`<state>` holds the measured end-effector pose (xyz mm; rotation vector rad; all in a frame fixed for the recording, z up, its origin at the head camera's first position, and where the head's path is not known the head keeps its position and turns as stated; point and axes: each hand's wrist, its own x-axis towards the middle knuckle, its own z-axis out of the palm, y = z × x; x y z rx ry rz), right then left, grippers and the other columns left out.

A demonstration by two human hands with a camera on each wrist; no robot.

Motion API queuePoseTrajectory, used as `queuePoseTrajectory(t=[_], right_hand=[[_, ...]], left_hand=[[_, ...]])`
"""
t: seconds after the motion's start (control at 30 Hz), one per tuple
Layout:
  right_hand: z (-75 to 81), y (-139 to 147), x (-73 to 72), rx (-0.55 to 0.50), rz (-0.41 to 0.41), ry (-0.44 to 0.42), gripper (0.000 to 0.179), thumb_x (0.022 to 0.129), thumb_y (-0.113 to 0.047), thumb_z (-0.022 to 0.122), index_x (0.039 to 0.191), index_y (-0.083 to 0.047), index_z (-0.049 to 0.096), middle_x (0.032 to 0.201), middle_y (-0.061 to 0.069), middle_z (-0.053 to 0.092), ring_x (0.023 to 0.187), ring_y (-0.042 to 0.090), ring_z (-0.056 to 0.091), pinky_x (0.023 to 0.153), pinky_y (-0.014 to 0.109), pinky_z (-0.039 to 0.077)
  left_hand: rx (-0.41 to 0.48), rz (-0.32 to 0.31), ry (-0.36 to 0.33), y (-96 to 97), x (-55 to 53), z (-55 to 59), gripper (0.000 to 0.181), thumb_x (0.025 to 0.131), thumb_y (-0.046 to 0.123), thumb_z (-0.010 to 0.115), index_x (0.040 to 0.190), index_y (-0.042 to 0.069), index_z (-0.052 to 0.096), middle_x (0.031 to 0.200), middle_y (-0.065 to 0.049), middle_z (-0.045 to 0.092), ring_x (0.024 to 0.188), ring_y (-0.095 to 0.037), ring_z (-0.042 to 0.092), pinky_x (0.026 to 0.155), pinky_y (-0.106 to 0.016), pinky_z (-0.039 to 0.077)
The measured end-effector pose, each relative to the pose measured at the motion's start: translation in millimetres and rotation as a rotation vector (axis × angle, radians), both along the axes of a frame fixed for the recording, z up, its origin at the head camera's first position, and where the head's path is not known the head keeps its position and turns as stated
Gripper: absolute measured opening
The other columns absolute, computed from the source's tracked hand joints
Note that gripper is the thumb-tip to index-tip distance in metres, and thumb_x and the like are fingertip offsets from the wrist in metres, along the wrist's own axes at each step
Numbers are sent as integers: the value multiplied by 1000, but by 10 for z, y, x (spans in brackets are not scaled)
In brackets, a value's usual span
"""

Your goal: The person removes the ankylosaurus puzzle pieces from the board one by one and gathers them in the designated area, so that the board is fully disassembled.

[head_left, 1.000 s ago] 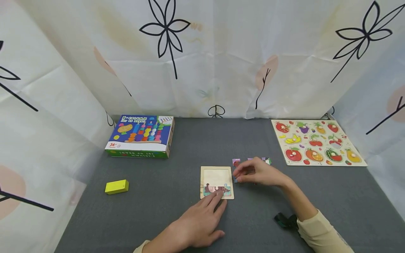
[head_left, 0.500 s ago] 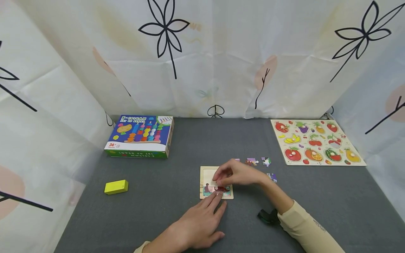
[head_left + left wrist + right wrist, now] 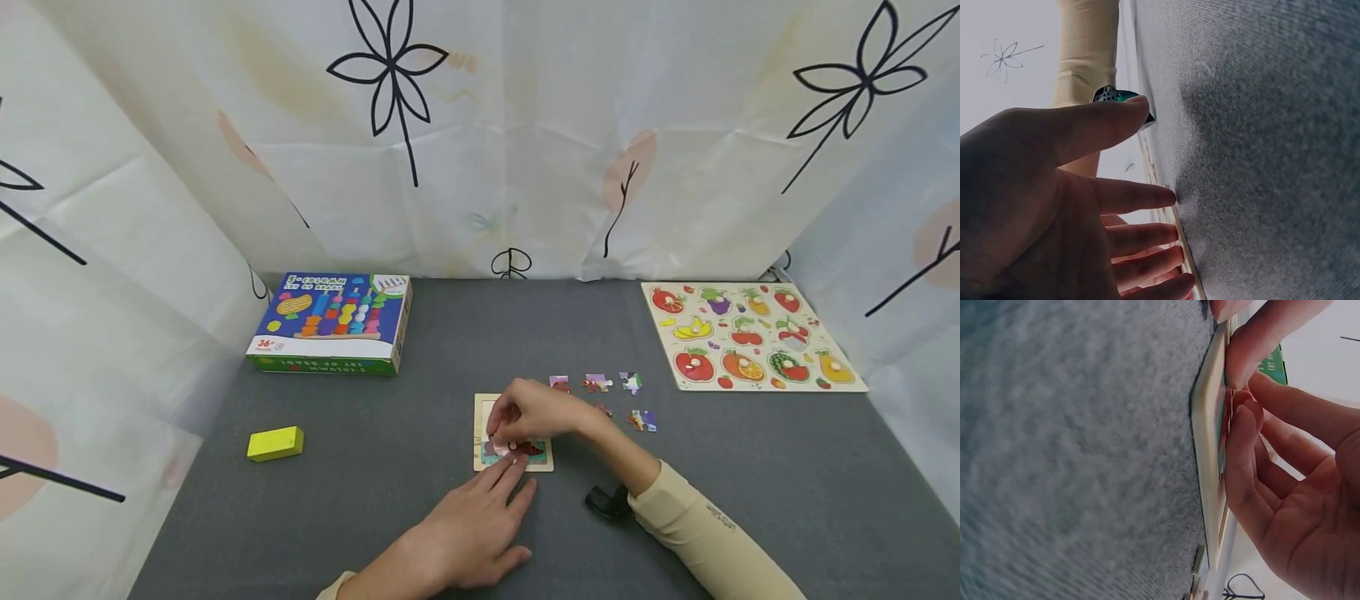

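Observation:
A small square wooden puzzle tray lies on the grey table; joined pieces with a brown and teal picture fill its near part. My left hand rests its straight fingertips on the tray's near side, its thumb spread apart. Over the tray's left middle, my right hand pinches with thumb and fingers at the upper edge of the joined pieces. The puzzle piece between these fingertips is mostly hidden. In the right wrist view the thumb and fingertips are right at the face of the tray, beside the left fingers.
Several loose puzzle pieces lie right of the tray. A fruit puzzle board is at the back right. A boxed bead set and a yellow block stand on the left. A black strap hangs at the right wrist.
My right hand has moved left from the loose pieces onto the tray, carrying a puzzle piece, then lower toward the joined ones. The left hand has stayed in place.

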<state>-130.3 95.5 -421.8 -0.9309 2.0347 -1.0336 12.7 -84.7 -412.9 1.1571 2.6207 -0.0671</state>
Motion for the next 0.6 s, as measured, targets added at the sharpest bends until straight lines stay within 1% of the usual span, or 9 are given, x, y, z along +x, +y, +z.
queuePoseTrajectory(t=[0.13,0.33,0.6], right_hand=[[22,-13,16,-1,1,-6,9,98,-3,73,103,3,79,82,17,79,59,12,65,57,22,54],[40,-16,31,16,-7,13,10,98,-6,75,104,2,78,85,14,80,64,10,67,61,20,55],[29,-15,31,13,-11,15,10,98,-8,77,104,1,77,84,11,79,67,10,68,63,19,55]], left_hand=[[-1,1,7,5,5,-10,75,105,65,59,162,17,50,180,-7,30,168,-22,30,130,-31,39],[0,-3,5,6,-4,-17,74,105,64,60,161,18,51,180,-7,31,168,-22,31,130,-30,40],[6,20,-45,19,-13,-9,74,105,62,61,163,18,50,181,-6,29,169,-21,28,131,-31,38]])
